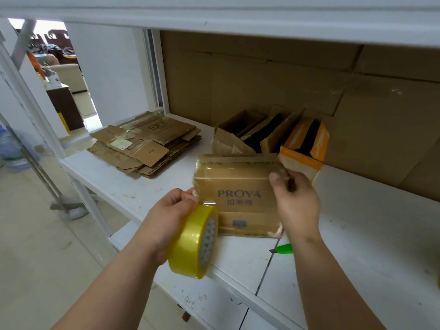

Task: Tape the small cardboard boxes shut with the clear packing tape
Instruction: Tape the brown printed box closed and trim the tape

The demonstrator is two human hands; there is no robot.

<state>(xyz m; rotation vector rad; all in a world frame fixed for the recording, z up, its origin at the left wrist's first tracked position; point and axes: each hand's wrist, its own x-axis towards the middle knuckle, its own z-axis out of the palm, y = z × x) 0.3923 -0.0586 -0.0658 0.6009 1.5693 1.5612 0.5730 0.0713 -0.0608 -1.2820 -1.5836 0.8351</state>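
Mid-wrap on the PROYA box (240, 194), centre of frame, standing on the white shelf (357, 234) near its front edge. Left hand (171, 210) is curled around the tape roll (195, 241), lower centre, thumb and fingers pinching at the box's left edge where the film comes off the roll. Right hand (295, 201) is clamped on the box's upper right corner, thumb pressing glossy tape there. A band of clear tape already runs over the top and down the front face; I can't tell whether it is fully stuck down along its length. Risks as I read them: the short free stretch between roll and box can twist or fold onto itself if the roll tilts, leaving a wrinkle that won't seal. The box looks light, and the right hand is the only anchor, so a hard pull leftward likely drags or rotates the box instead of paying out tape. The bottom right corner looks frayed, so tape may bond poorly there. The green cutter (284, 248) lies just right of centre, partly hidden under the right forearm, blade end showing; a blind reach for it risks a nick, and both hands are busy, so something has to let go before the cut. Flattened cartons (145, 144) sit upper left and open boxes (269, 132) behind, well apart from the work.
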